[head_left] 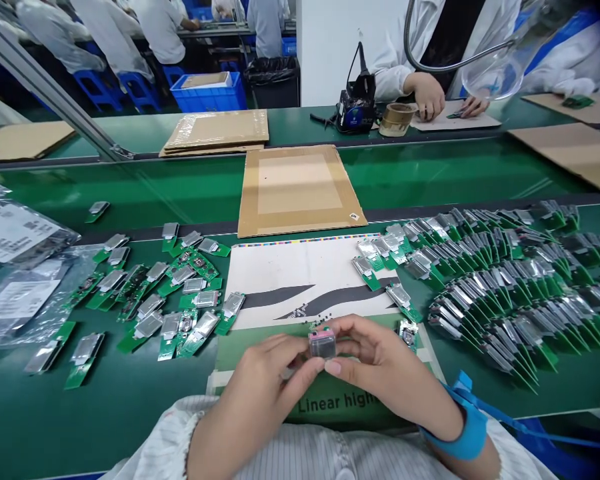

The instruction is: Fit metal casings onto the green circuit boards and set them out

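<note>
Between my two hands is a small circuit board with a grey, silvery block [323,346] and a pinkish strip along its top edge. My left hand [273,373] pinches its left side between thumb and fingers. On the right side, my right hand [373,357] grips it with the thumb low and fingers curled behind. A blue wrist strap [457,427] circles my right wrist. Below the hands lies a printed cardboard sheet [280,263], with tiny dark parts [320,319] scattered just beyond my fingers. The board's back is hidden.
Loose green boards with silver blocks [193,285] lie at left, beside plastic bags [17,230]. Dense curved rows of similar boards [500,300] stand at right. Cardboard [300,183] lies ahead. Across the bench, another person's hand [427,95] works near a tape roll [397,120].
</note>
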{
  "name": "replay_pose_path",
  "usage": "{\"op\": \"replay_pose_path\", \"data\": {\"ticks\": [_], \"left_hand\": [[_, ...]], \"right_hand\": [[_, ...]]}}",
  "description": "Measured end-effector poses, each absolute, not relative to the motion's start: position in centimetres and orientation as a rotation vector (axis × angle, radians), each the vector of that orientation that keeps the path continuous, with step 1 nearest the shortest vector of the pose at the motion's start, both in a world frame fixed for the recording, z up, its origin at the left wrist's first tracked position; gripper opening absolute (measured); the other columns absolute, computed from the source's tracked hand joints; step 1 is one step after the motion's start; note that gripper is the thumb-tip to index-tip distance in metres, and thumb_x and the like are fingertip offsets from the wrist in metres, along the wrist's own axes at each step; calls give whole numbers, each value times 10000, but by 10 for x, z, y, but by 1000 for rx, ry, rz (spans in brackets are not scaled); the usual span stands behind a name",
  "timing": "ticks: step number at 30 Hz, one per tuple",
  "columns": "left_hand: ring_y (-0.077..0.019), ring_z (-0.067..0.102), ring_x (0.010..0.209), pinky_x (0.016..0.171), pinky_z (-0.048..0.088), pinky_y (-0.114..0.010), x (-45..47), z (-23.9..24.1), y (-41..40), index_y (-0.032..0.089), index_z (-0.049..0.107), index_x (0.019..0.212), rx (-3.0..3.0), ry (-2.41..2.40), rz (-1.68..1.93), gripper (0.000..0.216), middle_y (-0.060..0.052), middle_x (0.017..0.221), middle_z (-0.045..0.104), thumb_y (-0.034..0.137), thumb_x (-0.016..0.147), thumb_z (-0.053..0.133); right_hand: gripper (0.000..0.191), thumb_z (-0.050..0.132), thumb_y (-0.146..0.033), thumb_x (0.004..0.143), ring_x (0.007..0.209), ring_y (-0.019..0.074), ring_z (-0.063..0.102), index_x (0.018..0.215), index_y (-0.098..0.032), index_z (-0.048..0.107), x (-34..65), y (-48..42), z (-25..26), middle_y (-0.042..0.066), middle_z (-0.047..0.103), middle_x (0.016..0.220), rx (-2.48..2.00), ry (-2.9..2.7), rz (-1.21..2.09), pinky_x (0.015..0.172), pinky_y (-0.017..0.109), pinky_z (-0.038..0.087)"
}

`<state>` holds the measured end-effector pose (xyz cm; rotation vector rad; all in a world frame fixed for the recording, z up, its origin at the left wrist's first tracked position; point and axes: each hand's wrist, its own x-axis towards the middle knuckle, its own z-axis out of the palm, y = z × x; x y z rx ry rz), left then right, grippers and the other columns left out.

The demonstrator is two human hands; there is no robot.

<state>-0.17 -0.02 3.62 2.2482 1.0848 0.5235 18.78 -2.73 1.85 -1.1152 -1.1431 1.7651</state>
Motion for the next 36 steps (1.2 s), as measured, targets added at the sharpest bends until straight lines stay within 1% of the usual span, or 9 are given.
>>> {"op": "replay_pose_path", "data": {"ticks": [2, 6, 10, 12, 16, 23, 28, 31, 36], "left_hand": [[-175, 643, 605, 559, 506, -262, 0, 36, 8, 164, 660, 817, 2254, 1122, 412, 148, -22, 685, 685, 250, 896, 569], [-255, 704, 833, 751, 539, -353, 8, 40, 33, 153, 689, 1041, 2348, 1180, 120, 250, -98, 940, 753, 328, 877, 619], [-293, 705, 858, 765, 522, -377, 24, 44, 74, 126, 712, 994, 2429, 1222, -1, 237, -129, 924, 755, 284, 917, 554], [-293, 700, 863, 761, 516, -369, 33, 40, 95, 104, 709, 985, 2447, 1246, -8, 230, -147, 914, 751, 255, 913, 552], [-265, 673, 960, 818, 504, -375, 38, 27, 120, 83, 660, 1071, 2476, 1331, -43, 237, -153, 1011, 726, 212, 906, 550], [-293, 673, 925, 811, 493, -368, -22, 36, 101, 127, 681, 983, 2452, 1511, -268, 191, -141, 969, 717, 132, 808, 605], [-309, 671, 897, 799, 504, -400, -62, 26, 74, 108, 634, 1056, 2434, 1638, -291, 298, -158, 1018, 668, 66, 765, 590], [-299, 675, 892, 790, 517, -401, -68, 17, 64, 128, 594, 1130, 2411, 1715, -216, 352, -157, 1108, 630, 75, 786, 536], [-303, 646, 1022, 857, 522, -405, -71, 21, 61, 150, 526, 1243, 2390, 1800, -7, 472, -161, 1196, 613, 126, 773, 491]], "right_hand": [[160, 624, -330, 875, 923, 180, 646, 982, -214, 598, 193, -23, 20, 41, 650, 1013, -1254, -1302, 1604, 795, 301, 555], [67, 602, -253, 879, 765, 172, 663, 894, -189, 610, 208, 9, 33, 25, 689, 818, -1755, -1758, 914, 688, 278, 556], [75, 659, -207, 851, 802, 215, 658, 858, -135, 638, 206, 68, 38, 67, 687, 793, -1977, -1894, 640, 756, 354, 531], [128, 662, -237, 871, 869, 211, 650, 906, -116, 641, 197, 95, 32, 60, 677, 867, -2056, -1976, 540, 807, 388, 525], [199, 614, -308, 925, 906, 188, 639, 1015, -131, 627, 180, 124, 10, 56, 648, 1012, -2141, -2127, 437, 809, 380, 535], [292, 619, -322, 915, 966, 224, 610, 1123, -120, 580, 185, 104, 11, 85, 615, 1069, -2078, -2298, 276, 832, 415, 514], [41, 610, -156, 906, 936, 184, 601, 886, -129, 635, 174, 80, 12, 33, 633, 928, -1583, -2701, 401, 833, 358, 499], [77, 607, -146, 909, 896, 169, 611, 836, -132, 630, 166, 78, -2, 13, 636, 893, -1378, -2868, 455, 796, 343, 514], [64, 607, -180, 918, 912, 176, 616, 883, -132, 633, 164, 82, -12, 31, 638, 952, -1328, -2946, 389, 794, 353, 527]]}}
